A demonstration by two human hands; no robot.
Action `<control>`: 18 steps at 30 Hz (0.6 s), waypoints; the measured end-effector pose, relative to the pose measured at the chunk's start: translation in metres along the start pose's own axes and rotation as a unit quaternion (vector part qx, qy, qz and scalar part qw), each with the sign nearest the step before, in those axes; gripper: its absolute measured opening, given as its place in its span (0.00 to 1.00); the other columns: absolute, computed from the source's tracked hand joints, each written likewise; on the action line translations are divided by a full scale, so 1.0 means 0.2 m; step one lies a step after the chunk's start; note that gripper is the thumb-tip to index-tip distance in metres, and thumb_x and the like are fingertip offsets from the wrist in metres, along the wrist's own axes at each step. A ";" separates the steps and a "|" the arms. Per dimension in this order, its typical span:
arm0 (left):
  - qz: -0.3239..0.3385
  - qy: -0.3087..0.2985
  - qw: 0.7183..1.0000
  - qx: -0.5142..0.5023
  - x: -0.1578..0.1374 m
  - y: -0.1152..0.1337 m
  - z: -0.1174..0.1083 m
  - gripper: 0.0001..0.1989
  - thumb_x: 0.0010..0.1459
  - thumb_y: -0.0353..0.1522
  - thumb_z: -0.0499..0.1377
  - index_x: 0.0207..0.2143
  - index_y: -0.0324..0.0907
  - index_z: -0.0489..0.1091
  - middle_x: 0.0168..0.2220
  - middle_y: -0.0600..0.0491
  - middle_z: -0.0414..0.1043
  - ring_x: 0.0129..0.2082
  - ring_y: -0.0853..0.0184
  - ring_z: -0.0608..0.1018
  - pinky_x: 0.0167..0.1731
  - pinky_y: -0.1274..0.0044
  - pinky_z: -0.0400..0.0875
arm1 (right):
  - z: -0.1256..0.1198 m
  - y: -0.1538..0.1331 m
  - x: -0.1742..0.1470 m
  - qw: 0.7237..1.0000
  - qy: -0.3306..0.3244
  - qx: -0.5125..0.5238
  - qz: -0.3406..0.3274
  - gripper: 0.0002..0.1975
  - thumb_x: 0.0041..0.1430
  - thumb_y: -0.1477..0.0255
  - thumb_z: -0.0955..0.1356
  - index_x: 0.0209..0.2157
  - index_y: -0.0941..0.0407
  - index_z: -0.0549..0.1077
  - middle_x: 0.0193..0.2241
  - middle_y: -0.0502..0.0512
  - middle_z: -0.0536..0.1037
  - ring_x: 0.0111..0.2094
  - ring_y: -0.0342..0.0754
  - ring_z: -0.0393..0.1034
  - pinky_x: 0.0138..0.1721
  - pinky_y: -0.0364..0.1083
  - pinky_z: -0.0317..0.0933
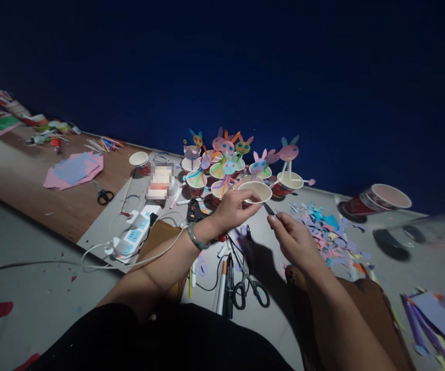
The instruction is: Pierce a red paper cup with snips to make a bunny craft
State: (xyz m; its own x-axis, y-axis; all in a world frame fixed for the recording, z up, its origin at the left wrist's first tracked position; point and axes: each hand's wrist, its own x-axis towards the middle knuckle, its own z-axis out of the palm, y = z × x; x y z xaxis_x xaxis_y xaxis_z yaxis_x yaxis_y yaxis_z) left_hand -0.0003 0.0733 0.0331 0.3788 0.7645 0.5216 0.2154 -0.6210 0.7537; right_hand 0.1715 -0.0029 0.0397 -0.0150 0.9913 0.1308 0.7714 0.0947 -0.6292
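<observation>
My left hand (235, 207) is closed on the rim of a paper cup (255, 192), which is tilted with its pale inside toward me. Close to the cup's lower right edge, my right hand (290, 232) pinches a small dark pointed tool (269, 209); its exact kind is unclear. Whether the tip touches the cup cannot be told. Just behind stand several paper cups (289, 180) carrying paper rabbit-like figures (230, 164) on coloured strips. Below the hands lie black-handled scissors (250, 288), a black marker (229, 291) and a glue gun (195, 210).
A white power strip (139, 229) with trailing cables stands at left, beside smaller scissors (104, 196) and stacked coloured paper (75, 170). Coloured paper scraps (325, 226) lie right of my right hand. Stacked cups (377, 200) stand farther right. A dark blue wall (222, 67) rises behind.
</observation>
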 end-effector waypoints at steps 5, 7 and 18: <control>0.014 0.008 1.000 0.005 0.00 -0.02 0.01 0.05 0.57 0.31 0.58 0.29 0.40 0.72 0.31 0.52 0.76 0.39 0.66 0.75 0.46 0.71 0.70 | 0.03 0.00 0.00 0.993 0.068 -0.094 -0.008 0.21 0.64 0.54 0.58 0.24 0.55 0.62 0.16 0.49 0.62 0.19 0.43 0.53 0.24 0.44 0.41; 0.010 0.011 1.000 0.007 0.00 -0.03 0.01 0.05 0.57 0.32 0.59 0.30 0.40 0.72 0.31 0.52 0.76 0.39 0.66 0.75 0.46 0.71 0.70 | 0.05 -0.01 -0.01 0.971 0.125 -0.203 -0.014 0.21 0.64 0.56 0.58 0.25 0.56 0.65 0.17 0.51 0.64 0.19 0.42 0.51 0.25 0.45 0.37; 0.015 0.004 1.000 -0.013 0.00 -0.02 0.02 0.06 0.57 0.33 0.59 0.30 0.39 0.72 0.29 0.52 0.76 0.38 0.66 0.76 0.46 0.70 0.70 | 0.01 0.00 0.03 0.952 -0.106 0.265 0.107 0.23 0.61 0.49 0.56 0.24 0.53 0.60 0.13 0.42 0.50 0.14 0.41 0.45 0.19 0.43 0.44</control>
State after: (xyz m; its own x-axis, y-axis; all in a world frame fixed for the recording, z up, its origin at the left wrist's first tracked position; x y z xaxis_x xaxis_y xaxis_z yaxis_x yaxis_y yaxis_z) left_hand 0.0023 0.0742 0.0284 0.3776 0.7467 0.5476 0.1810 -0.6395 0.7472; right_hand 0.1710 0.0033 0.0387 -0.0648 0.9840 -0.1661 0.3425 -0.1344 -0.9299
